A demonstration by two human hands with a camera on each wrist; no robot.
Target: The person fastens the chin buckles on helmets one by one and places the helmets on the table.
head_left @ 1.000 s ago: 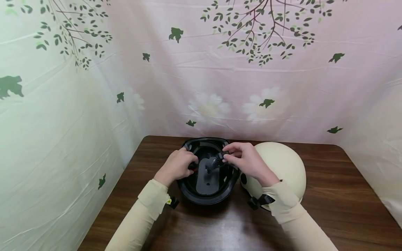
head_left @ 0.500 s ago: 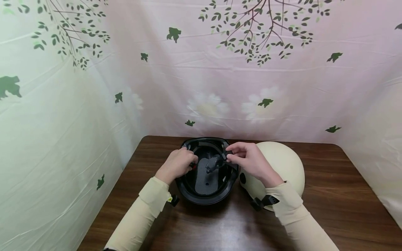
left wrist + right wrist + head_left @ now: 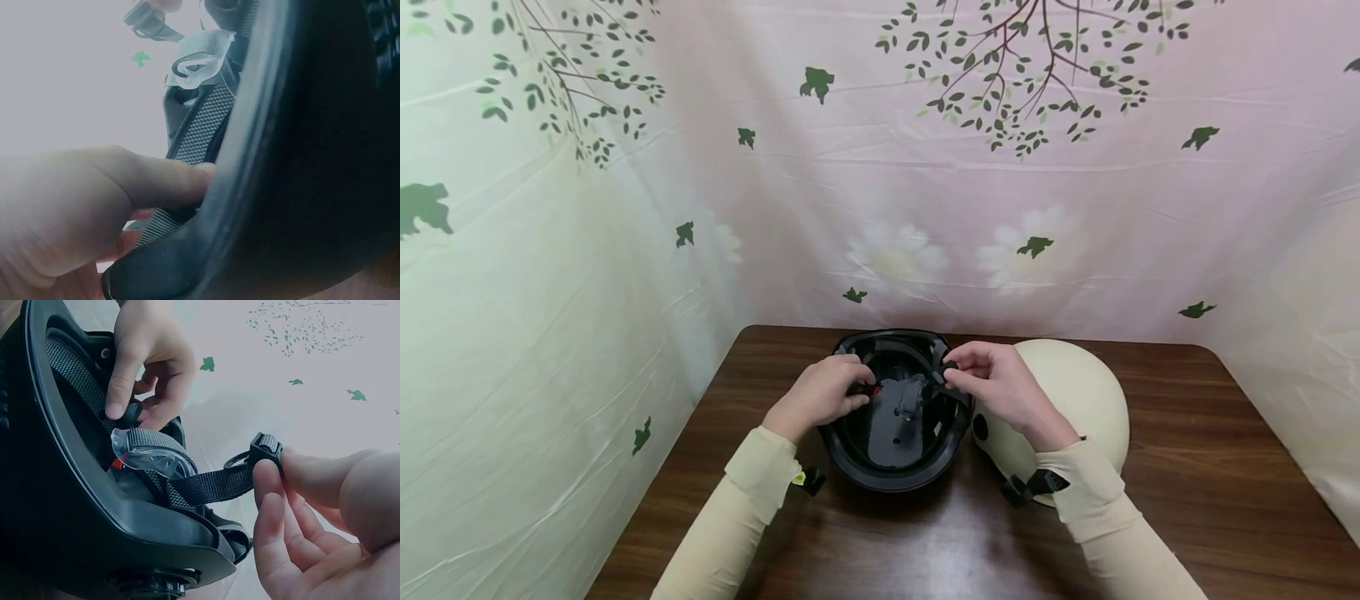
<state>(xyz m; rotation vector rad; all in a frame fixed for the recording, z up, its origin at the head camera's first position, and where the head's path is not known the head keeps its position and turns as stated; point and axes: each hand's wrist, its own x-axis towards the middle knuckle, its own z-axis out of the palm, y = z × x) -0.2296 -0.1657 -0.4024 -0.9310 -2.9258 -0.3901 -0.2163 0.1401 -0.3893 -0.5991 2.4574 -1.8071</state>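
Note:
A black helmet [image 3: 895, 481] lies upside down on the table, its hollow facing up. My right hand [image 3: 996, 387] pinches a black strap buckle [image 3: 265, 447] between thumb and fingertips, drawing its webbing strap [image 3: 215, 487] out over the rim. At the opposite side, my left hand [image 3: 823, 392] reaches just inside the rim, thumb and fingers pinching a small black buckle end [image 3: 130, 415]. A bit of red shows beside it in the head view. Between the hands, a clear plastic sleeve [image 3: 150, 456] wraps a folded strap. In the left wrist view the helmet's edge hides my left fingertips.
A cream helmet [image 3: 1078, 392] rests dome up at the right, partly behind my right forearm. An adjustment dial [image 3: 150, 584] sits on the black helmet's shell. The brown wooden table [image 3: 1210, 433] meets a leaf-printed curtain [image 3: 925, 208] at the back.
My right hand has drawn the buckle slightly to the right. My left hand has shifted up a little, with the red bit moving up and right. The clear sleeve has changed position inside the helmet.

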